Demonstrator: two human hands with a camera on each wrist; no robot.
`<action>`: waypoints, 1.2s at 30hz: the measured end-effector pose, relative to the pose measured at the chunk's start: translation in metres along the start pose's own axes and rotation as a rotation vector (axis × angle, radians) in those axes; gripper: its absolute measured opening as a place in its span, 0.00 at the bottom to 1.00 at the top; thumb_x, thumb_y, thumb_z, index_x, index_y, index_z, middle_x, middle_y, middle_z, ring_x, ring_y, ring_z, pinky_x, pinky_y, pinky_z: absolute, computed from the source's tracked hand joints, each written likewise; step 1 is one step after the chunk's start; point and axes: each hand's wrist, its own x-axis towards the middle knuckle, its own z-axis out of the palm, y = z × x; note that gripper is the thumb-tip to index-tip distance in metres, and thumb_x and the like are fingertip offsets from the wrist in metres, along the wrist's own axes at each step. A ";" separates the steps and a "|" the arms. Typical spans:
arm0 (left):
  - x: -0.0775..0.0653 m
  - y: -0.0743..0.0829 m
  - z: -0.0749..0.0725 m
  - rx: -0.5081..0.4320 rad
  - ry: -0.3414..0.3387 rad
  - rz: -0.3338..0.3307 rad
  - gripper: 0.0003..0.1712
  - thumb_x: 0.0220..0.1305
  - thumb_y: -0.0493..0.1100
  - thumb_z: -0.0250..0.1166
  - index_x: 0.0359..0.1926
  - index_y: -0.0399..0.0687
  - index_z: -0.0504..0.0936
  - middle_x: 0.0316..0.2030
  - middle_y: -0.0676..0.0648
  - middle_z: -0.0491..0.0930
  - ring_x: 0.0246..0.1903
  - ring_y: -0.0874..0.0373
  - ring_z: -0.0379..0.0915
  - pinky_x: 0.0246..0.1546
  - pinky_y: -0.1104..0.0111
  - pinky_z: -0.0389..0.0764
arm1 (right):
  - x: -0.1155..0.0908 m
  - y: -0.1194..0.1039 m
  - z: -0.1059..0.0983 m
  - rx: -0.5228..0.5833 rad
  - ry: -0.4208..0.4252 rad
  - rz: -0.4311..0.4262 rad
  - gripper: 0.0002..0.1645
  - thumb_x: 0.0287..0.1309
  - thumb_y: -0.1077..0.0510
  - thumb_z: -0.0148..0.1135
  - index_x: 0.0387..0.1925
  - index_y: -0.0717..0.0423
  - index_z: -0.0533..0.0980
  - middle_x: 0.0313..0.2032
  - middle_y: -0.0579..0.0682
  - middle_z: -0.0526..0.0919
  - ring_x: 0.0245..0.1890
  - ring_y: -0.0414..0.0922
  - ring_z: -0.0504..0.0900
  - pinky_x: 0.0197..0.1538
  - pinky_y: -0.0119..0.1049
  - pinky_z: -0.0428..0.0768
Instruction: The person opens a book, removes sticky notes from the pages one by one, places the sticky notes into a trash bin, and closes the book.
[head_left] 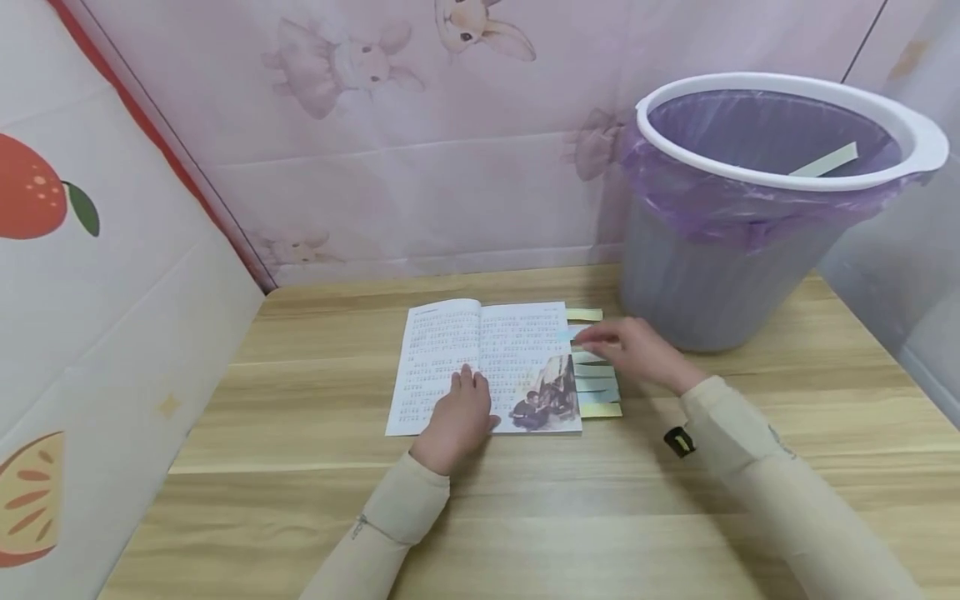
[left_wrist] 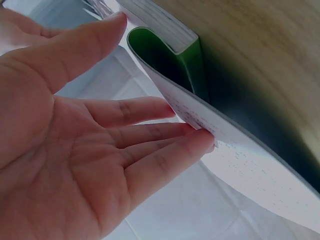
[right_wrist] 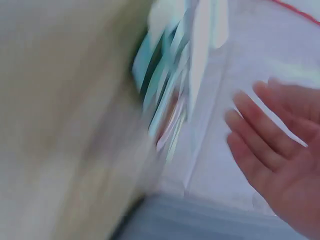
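An open book [head_left: 442, 342] with printed text and a picture at the lower right lies on the table. Several pale yellow, green and blue paper strips [head_left: 600, 409] stick out past its right edge. My left hand [head_left: 459, 412] rests on the pages near the fold. In the left wrist view its fairly straight fingers [left_wrist: 165, 165] touch the page, and a green cover shows under the curved leaves. My right hand [head_left: 637, 354] hovers at the upper strips, fingertips close to a blue one. The right wrist view is blurred; the fingers [right_wrist: 260, 135] look extended, with nothing visible held.
A grey bin [head_left: 697, 267] with a white rim and purple liner stands at the table's back right. One pale strip [head_left: 828, 160] pokes up inside it. Patterned cloth walls [head_left: 450, 183] border the wooden table [head_left: 300, 392] behind and at the sides.
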 end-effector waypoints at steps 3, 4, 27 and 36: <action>0.000 0.000 0.001 0.009 0.010 0.002 0.40 0.63 0.49 0.65 0.63 0.22 0.64 0.64 0.24 0.61 0.63 0.34 0.61 0.50 0.53 0.78 | 0.014 0.002 -0.001 -0.201 0.099 -0.050 0.08 0.59 0.68 0.62 0.40 0.65 0.82 0.38 0.55 0.83 0.42 0.53 0.81 0.47 0.47 0.80; 0.000 0.000 0.002 0.013 0.014 0.002 0.40 0.63 0.49 0.65 0.63 0.22 0.64 0.63 0.24 0.61 0.63 0.34 0.61 0.49 0.53 0.79 | 0.019 0.002 0.001 -0.267 0.115 -0.077 0.05 0.57 0.70 0.62 0.36 0.65 0.82 0.35 0.54 0.82 0.39 0.53 0.80 0.45 0.46 0.80; 0.000 0.002 0.000 0.051 0.037 -0.025 0.40 0.62 0.50 0.66 0.62 0.23 0.65 0.63 0.25 0.63 0.62 0.35 0.63 0.46 0.55 0.81 | 0.059 0.013 0.021 -0.725 0.020 -0.127 0.05 0.52 0.66 0.68 0.24 0.58 0.79 0.26 0.51 0.79 0.30 0.50 0.76 0.32 0.43 0.74; -0.001 0.004 -0.001 0.063 0.012 -0.030 0.40 0.63 0.51 0.65 0.62 0.23 0.65 0.63 0.26 0.63 0.63 0.36 0.63 0.46 0.55 0.81 | 0.061 0.012 0.024 -0.771 0.019 -0.069 0.09 0.50 0.62 0.71 0.35 0.59 0.81 0.34 0.55 0.83 0.36 0.53 0.79 0.39 0.48 0.76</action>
